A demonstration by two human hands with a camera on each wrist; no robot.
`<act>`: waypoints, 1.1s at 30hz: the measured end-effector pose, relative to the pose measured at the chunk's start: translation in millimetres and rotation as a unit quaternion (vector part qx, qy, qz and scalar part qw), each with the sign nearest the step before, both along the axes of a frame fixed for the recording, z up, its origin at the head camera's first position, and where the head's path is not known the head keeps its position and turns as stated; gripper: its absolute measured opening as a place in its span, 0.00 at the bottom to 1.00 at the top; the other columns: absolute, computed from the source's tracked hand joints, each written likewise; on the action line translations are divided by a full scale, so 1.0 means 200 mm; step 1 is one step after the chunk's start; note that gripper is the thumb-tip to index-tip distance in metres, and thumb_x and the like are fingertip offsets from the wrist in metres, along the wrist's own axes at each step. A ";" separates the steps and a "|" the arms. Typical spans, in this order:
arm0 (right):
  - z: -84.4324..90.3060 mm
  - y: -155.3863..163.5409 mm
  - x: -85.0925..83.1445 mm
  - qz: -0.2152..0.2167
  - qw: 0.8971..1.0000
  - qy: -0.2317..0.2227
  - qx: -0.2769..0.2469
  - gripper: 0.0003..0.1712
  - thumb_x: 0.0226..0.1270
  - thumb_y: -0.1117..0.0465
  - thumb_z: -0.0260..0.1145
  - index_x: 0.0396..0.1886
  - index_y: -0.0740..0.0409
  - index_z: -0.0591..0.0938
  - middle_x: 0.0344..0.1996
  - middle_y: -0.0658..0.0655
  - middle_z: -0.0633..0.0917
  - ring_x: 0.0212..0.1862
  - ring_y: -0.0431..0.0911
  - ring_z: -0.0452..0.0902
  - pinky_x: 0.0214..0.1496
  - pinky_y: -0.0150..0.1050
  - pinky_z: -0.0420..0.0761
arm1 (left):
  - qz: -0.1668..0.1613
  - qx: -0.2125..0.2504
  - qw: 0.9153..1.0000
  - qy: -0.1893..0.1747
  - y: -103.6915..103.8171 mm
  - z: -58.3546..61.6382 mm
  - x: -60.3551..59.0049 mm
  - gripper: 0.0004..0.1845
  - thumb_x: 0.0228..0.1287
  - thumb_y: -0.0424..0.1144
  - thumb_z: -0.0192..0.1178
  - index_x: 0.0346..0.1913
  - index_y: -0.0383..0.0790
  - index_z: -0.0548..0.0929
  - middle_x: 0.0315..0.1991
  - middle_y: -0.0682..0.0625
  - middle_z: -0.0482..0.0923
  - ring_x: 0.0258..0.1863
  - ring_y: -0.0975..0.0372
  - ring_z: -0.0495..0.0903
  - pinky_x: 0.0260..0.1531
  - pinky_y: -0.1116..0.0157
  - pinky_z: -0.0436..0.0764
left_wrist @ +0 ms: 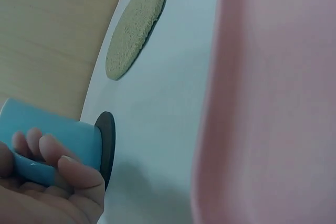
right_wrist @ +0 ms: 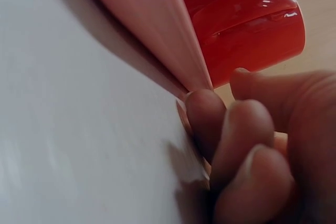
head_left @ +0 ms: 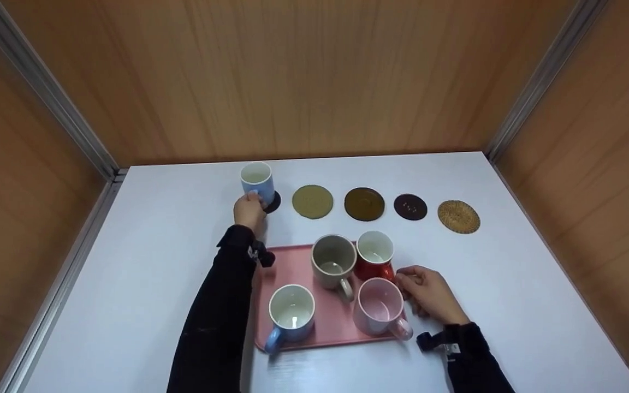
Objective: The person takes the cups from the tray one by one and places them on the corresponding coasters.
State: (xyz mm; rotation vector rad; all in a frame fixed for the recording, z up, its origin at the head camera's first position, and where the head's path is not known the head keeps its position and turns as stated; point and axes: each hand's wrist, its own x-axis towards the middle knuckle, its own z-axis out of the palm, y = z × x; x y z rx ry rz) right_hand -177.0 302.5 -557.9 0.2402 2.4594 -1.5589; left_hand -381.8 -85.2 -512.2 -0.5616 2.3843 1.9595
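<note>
My left hand grips the handle of a light blue mug. In the left wrist view this mug stands on a dark round coaster, fingers curled through the handle. My right hand is at the right edge of the pink tray, beside the red mug. In the right wrist view its fingers are loosely bent, a fingertip at the tray's rim and the thumb near the red mug. No firm hold shows there.
The tray also bears a grey-beige mug, a pink mug and a blue mug. Right of the left hand's mug lie a green coaster, a brown one, a dark one and a woven one. Wooden panels enclose the table.
</note>
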 end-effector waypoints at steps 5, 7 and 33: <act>0.00 0.00 0.00 0.002 1.000 0.007 0.000 0.28 0.77 0.43 0.69 0.62 0.58 0.84 0.28 0.54 0.87 0.16 0.43 0.73 0.19 0.35 0.75 | -0.044 -0.073 0.996 -0.003 -0.03 0.02 0.03 0.27 0.88 0.50 0.41 0.56 0.30 0.82 0.52 0.37 0.84 0.46 0.53 0.81 0.48 0.60 0.79; -0.01 0.00 0.00 0.000 1.000 0.010 0.002 0.27 0.77 0.43 0.69 0.62 0.58 0.84 0.28 0.54 0.87 0.16 0.43 0.73 0.18 0.35 0.75 | -0.054 -0.093 0.994 0.009 -0.04 0.03 0.05 0.29 0.87 0.51 0.42 0.63 0.27 0.79 0.61 0.32 0.81 0.58 0.47 0.80 0.61 0.54 0.78; -0.02 0.00 0.00 0.000 1.000 0.005 0.003 0.29 0.77 0.41 0.69 0.62 0.58 0.84 0.27 0.54 0.87 0.16 0.43 0.72 0.19 0.35 0.74 | -0.194 -0.113 0.974 0.042 -0.20 0.03 1.28 0.27 0.79 0.54 0.62 0.65 0.36 0.83 0.54 0.45 0.86 0.36 0.63 0.79 0.32 0.70 0.77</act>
